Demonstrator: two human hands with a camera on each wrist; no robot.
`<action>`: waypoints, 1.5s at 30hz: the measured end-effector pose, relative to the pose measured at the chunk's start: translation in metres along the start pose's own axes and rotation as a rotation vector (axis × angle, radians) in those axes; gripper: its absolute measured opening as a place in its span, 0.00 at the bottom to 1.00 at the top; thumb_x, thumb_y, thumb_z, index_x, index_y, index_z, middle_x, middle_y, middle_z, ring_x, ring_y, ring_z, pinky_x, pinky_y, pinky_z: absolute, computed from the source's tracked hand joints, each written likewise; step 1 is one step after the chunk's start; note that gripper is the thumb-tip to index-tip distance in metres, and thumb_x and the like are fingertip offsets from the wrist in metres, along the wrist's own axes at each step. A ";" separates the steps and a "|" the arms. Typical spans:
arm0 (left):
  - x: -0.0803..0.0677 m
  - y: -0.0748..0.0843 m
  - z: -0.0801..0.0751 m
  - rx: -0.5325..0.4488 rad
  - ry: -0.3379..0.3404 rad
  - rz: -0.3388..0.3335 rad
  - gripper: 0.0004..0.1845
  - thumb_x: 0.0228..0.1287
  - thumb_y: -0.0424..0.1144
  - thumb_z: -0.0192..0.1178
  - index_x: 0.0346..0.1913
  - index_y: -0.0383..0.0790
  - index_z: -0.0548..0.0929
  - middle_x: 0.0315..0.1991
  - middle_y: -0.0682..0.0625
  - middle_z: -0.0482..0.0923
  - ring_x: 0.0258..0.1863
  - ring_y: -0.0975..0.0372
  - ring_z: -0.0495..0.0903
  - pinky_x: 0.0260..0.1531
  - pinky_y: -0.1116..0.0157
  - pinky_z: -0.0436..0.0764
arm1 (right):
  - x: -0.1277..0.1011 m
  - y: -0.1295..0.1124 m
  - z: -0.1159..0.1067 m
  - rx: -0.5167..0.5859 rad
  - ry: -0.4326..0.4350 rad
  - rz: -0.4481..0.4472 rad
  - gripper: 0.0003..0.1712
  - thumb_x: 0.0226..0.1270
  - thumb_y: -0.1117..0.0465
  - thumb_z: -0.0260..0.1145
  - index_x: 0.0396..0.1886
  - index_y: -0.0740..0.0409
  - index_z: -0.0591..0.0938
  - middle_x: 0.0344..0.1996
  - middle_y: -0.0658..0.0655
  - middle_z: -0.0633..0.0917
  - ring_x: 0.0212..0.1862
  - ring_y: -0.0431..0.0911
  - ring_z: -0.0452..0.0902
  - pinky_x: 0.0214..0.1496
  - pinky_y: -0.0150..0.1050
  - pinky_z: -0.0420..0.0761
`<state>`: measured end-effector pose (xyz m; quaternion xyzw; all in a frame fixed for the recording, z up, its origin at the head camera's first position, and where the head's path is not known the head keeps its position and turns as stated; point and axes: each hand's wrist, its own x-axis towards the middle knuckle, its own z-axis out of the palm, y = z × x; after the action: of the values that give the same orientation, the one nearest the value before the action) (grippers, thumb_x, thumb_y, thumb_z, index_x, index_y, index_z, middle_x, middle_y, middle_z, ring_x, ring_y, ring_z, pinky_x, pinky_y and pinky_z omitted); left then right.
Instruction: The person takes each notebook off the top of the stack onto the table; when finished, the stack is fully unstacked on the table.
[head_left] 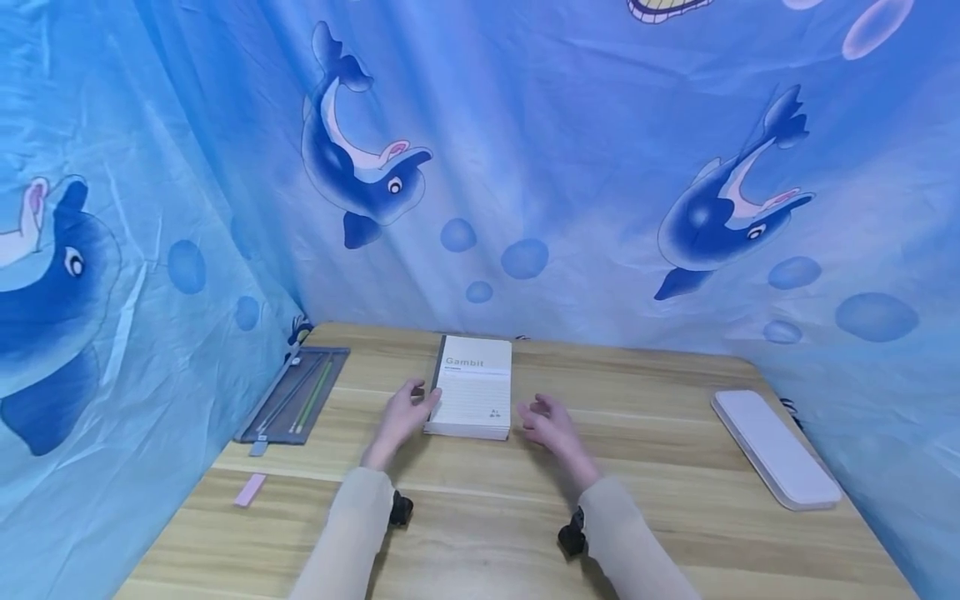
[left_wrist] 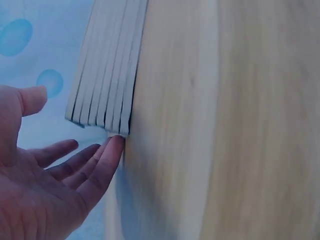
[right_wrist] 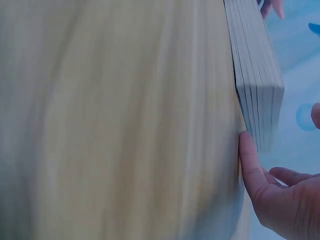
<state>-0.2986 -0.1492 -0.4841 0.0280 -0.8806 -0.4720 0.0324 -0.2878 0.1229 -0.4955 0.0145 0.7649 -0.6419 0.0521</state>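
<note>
A stack of several thin white notebooks (head_left: 472, 387), the top one printed "Gambit", lies flat near the back middle of the wooden table (head_left: 645, 500). My left hand (head_left: 408, 410) is at the stack's near-left corner, fingers straight, one fingertip touching that corner (left_wrist: 119, 140) of the stack (left_wrist: 107, 65). My right hand (head_left: 543, 418) hovers just right of the stack's near-right corner, fingers relaxed and spread; in the right wrist view a finger (right_wrist: 248, 155) lies along the table beside the stack (right_wrist: 255, 75). Neither hand holds anything.
A grey mesh pencil case (head_left: 296, 393) with pens lies at the left edge, a small pink eraser (head_left: 250, 489) in front of it. A long white case (head_left: 776, 448) lies at the right. Blue dolphin-print cloth (head_left: 525, 167) hangs behind and beside the table.
</note>
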 end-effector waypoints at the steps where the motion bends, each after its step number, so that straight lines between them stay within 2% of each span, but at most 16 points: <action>1: 0.000 0.001 0.002 -0.005 0.007 -0.005 0.34 0.71 0.50 0.58 0.69 0.28 0.67 0.64 0.30 0.71 0.64 0.38 0.69 0.65 0.43 0.66 | 0.000 0.001 0.002 0.009 -0.003 -0.003 0.43 0.72 0.56 0.64 0.72 0.77 0.56 0.66 0.78 0.67 0.57 0.66 0.77 0.54 0.49 0.82; 7: 0.000 0.009 0.011 -0.027 0.034 0.001 0.31 0.70 0.46 0.59 0.66 0.26 0.70 0.59 0.30 0.75 0.61 0.39 0.73 0.63 0.44 0.68 | 0.001 0.002 0.012 0.023 -0.003 -0.038 0.44 0.69 0.54 0.67 0.72 0.77 0.59 0.65 0.78 0.68 0.60 0.67 0.75 0.54 0.48 0.82; 10: 0.000 0.013 0.014 -0.004 0.039 0.004 0.29 0.70 0.46 0.60 0.63 0.25 0.73 0.57 0.30 0.77 0.59 0.39 0.75 0.61 0.45 0.71 | 0.002 0.003 0.016 0.014 -0.006 -0.053 0.43 0.68 0.56 0.68 0.71 0.76 0.60 0.66 0.77 0.68 0.63 0.66 0.72 0.55 0.47 0.81; 18: -0.002 0.022 0.013 0.068 0.056 0.005 0.24 0.67 0.42 0.61 0.58 0.26 0.79 0.55 0.32 0.79 0.57 0.40 0.77 0.58 0.45 0.73 | 0.002 0.000 0.024 -0.139 0.012 -0.107 0.38 0.65 0.58 0.69 0.70 0.70 0.67 0.63 0.70 0.75 0.64 0.63 0.71 0.63 0.53 0.74; 25: -0.003 0.020 0.012 0.123 0.044 -0.042 0.23 0.66 0.39 0.62 0.59 0.27 0.79 0.56 0.32 0.79 0.57 0.40 0.77 0.58 0.45 0.74 | 0.001 0.004 0.029 -0.150 0.016 -0.098 0.37 0.65 0.59 0.69 0.70 0.68 0.69 0.62 0.69 0.76 0.64 0.63 0.71 0.67 0.56 0.69; 35: -0.006 0.016 0.013 0.150 0.087 -0.020 0.20 0.65 0.37 0.64 0.54 0.26 0.82 0.52 0.32 0.82 0.53 0.40 0.80 0.54 0.45 0.76 | -0.001 0.006 0.033 -0.207 0.006 -0.143 0.37 0.65 0.59 0.68 0.72 0.64 0.68 0.68 0.67 0.72 0.68 0.64 0.66 0.70 0.59 0.62; 40: -0.006 0.015 0.011 0.160 0.095 -0.016 0.19 0.64 0.37 0.64 0.52 0.26 0.83 0.49 0.32 0.83 0.50 0.41 0.81 0.52 0.45 0.76 | 0.000 0.008 0.031 -0.176 -0.037 -0.163 0.39 0.66 0.59 0.69 0.72 0.66 0.66 0.65 0.69 0.73 0.66 0.63 0.70 0.67 0.56 0.68; 45: -0.003 0.014 0.010 0.153 0.077 -0.025 0.19 0.64 0.37 0.64 0.53 0.26 0.82 0.49 0.33 0.83 0.51 0.41 0.80 0.53 0.46 0.76 | 0.001 0.007 0.028 -0.150 -0.074 -0.153 0.38 0.66 0.60 0.68 0.72 0.69 0.65 0.64 0.71 0.74 0.65 0.64 0.70 0.57 0.52 0.79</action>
<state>-0.2964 -0.1329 -0.4774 0.0593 -0.9116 -0.4025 0.0581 -0.2869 0.0970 -0.5077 -0.0717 0.8071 -0.5852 0.0320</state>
